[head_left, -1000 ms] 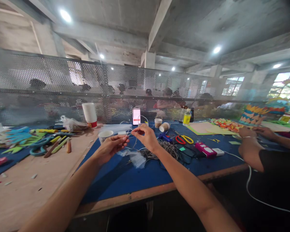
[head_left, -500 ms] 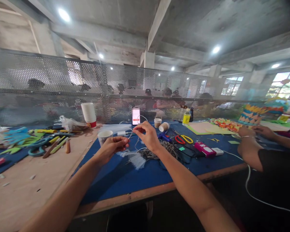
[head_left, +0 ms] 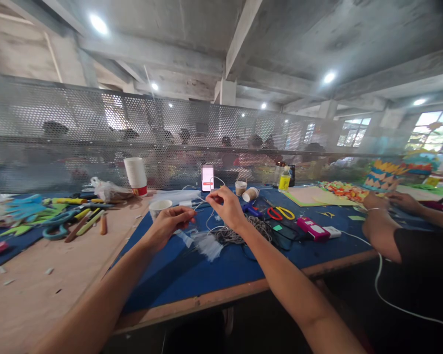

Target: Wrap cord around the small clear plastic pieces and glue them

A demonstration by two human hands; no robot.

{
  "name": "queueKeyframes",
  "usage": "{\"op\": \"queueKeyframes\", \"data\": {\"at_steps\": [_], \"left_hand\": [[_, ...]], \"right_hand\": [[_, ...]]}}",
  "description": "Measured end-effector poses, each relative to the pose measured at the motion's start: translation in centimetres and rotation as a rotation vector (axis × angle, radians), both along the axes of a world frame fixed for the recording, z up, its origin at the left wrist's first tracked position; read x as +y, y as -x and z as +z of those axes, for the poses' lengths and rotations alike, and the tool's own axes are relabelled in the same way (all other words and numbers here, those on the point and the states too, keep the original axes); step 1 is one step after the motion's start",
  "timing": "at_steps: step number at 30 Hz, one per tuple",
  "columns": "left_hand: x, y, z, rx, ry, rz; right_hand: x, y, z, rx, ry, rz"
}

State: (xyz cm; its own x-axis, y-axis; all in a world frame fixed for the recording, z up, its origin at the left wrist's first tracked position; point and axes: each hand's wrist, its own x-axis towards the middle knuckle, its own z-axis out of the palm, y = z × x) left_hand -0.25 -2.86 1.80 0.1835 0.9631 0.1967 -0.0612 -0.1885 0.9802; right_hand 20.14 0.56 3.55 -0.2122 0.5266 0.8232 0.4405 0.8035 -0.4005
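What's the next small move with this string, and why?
Probably draw the right hand away from the left hand to take up slack. Both hands pinch the thin string above the blue mat, close together, and the strand droops in loops toward the tangled pile.

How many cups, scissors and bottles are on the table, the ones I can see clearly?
Paper cups: 3, a white cup, a small upright cup and a brown cup lying on its side
Stacks of white cups: 1
Scissors: 2, a red-and-yellow pair and a teal pair
Yellow bottles: 1
Total: 7
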Motion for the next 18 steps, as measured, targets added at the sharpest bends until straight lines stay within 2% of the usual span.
{"op": "queueKeyframes", "data": {"at_steps": [7,18], "left_hand": [[0.17,-0.03,-0.13,0.05,-0.035,0.053],[-0.2,-0.09,0.09,0.066,-0.029,-0.011]], "right_hand": [[-0.39,-0.03,0.18,-0.028,-0.026,-0.031],[-0.07,-0.12,-0.01,-0.031,-0.035,-0.062]]}}
